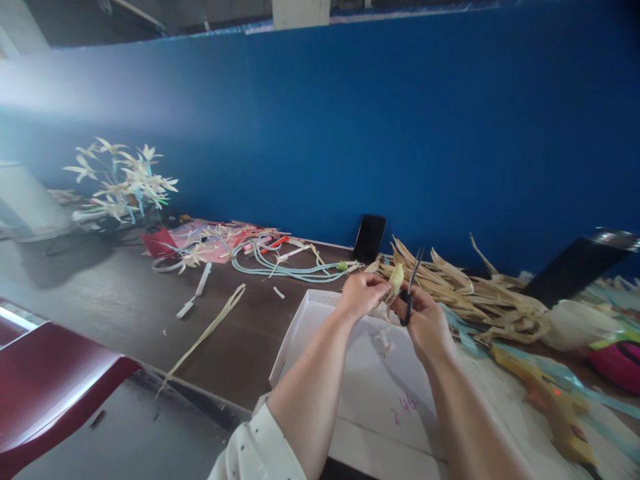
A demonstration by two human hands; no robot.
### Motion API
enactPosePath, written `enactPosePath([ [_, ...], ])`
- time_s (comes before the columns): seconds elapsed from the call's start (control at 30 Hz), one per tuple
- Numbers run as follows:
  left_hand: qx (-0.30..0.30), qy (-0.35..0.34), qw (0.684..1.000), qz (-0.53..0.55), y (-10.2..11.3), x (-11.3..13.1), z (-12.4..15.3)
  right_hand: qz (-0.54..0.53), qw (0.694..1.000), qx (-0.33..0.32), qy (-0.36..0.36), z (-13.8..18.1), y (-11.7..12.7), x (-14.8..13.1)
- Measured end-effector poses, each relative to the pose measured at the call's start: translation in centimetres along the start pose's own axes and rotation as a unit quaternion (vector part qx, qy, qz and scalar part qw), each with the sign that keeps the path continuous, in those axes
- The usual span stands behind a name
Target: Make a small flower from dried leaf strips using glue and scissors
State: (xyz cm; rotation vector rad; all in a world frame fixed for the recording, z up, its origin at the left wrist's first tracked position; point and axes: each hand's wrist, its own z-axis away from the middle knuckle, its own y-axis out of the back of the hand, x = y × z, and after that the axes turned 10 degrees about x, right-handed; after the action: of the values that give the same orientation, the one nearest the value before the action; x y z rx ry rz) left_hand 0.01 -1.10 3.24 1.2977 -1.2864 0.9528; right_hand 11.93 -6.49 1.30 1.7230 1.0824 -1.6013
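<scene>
My left hand (361, 293) pinches a small pale yellow-green leaf piece (397, 278), held up over a shallow white cardboard box (300, 327). Gripped in my right hand (425, 321) is a pair of black scissors (411, 285), blades pointing up and set against the leaf piece. Both hands hover close together above the box's far edge. Small cut scraps lie inside the box under the hands.
A pile of dried straw-coloured leaves (465, 290) lies just behind the hands. A yellow glue gun (553, 400) rests at right, a black phone (369, 237) leans on the blue wall. Handmade leaf flowers (123, 180), teal cords (280, 263) and loose strips (210, 327) cover the left table. A red chair (50, 387) stands at lower left.
</scene>
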Motion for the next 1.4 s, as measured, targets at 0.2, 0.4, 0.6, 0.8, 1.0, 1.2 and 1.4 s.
enactPosePath([
  [0.2, 0.03, 0.009, 0.999, 0.013, -0.6, -0.3, -0.3, 0.014, 1.0, -0.015, 0.01, -0.2, 0.3, 0.0],
  [0.4, 0.079, 0.057, 0.992, 0.086, -0.4, -0.7, -0.8, 0.046, 0.999, -0.007, 0.027, 0.3, 0.1, -0.4],
  [0.6, 0.006, 0.076, 0.991, 0.111, 0.1, -0.5, -0.6, 0.019, 1.0, 0.0, 0.011, 0.3, 0.0, -0.6],
  [0.8, -0.049, 0.067, 0.991, 0.108, 0.8, 0.4, -0.1, 0.002, 1.0, -0.022, 0.004, 0.2, 0.2, -0.4],
  [1.0, -0.036, 0.082, 0.99, 0.109, 0.6, 0.1, -0.1, 0.038, 0.999, -0.015, -0.004, 0.5, -0.1, -0.7],
  [1.2, -0.058, 0.11, 0.98, 0.157, 0.6, -0.3, -0.3, 0.025, 0.999, -0.023, -0.035, 0.8, -0.5, -1.0],
  [1.4, -0.043, 0.144, 0.958, 0.245, 0.7, -0.5, -0.6, 0.021, 0.999, -0.01, -0.045, 0.6, -0.3, -1.0],
])
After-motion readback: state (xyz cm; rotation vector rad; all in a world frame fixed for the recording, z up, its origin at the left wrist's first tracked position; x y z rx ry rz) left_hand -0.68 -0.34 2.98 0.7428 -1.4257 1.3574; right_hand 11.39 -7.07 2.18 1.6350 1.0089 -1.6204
